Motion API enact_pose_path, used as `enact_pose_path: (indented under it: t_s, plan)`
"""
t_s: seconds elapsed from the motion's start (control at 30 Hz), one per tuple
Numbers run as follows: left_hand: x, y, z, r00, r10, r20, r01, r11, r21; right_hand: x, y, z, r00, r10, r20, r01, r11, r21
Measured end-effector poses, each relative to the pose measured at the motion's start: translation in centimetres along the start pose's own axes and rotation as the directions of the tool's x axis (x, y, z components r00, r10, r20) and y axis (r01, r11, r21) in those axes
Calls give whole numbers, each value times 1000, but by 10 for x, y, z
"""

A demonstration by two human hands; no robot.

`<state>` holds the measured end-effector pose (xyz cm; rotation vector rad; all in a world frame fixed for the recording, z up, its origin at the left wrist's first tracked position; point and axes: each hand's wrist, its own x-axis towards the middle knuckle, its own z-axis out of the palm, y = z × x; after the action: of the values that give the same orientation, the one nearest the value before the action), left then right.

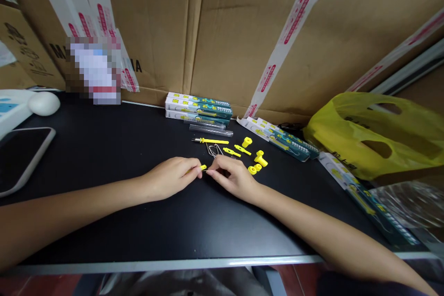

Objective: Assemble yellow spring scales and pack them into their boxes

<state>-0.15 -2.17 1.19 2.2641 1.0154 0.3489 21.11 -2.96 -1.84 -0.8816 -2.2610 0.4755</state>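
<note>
My left hand (173,176) pinches a small yellow plastic part (203,167), whose tip sticks out past the thumb and finger. Close beside it, my right hand (236,176) is closed in a pinch on a thin piece of metal wire (208,170), mostly hidden by the fingertips. Just beyond the hands lie bent metal hooks (214,149) and a yellow rod with a metal end (211,141). Two flat yellow pieces (231,152) rest to the right of the hooks. Several yellow caps (247,142) and fittings (261,160) are scattered beyond my right hand.
Clear tubes (211,129) lie before stacked printed boxes (197,110). More boxes (277,138) lie to the right, near a yellow plastic bag (347,138) and clear plastic wrap (409,203). A phone (24,157) sits at the left. Taped cardboard (149,23) walls the back of the black table (166,236).
</note>
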Motion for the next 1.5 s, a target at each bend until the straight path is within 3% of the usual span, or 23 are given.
enact_pose_path:
  t_s: [0.27,0.7,0.9,1.1,1.5]
  plan:
    - [0,4,-3,1000,-1,20,0,999,36,1,2,0,1000,26,2,-26,997,73]
    - [0,4,-4,997,-29,75,31,999,-31,4,5,-1,972,235,-3,-230,954,191]
    - [0,3,-3,998,-40,49,40,999,-1,5,5,-4,982,184,45,-189,970,151]
    - [0,2,0,999,-37,25,37,999,-8,4,5,-4,992,126,7,-126,987,104]
    - [1,2,5,1000,-8,18,4,980,201,0,1,2,993,96,-67,-89,991,100]
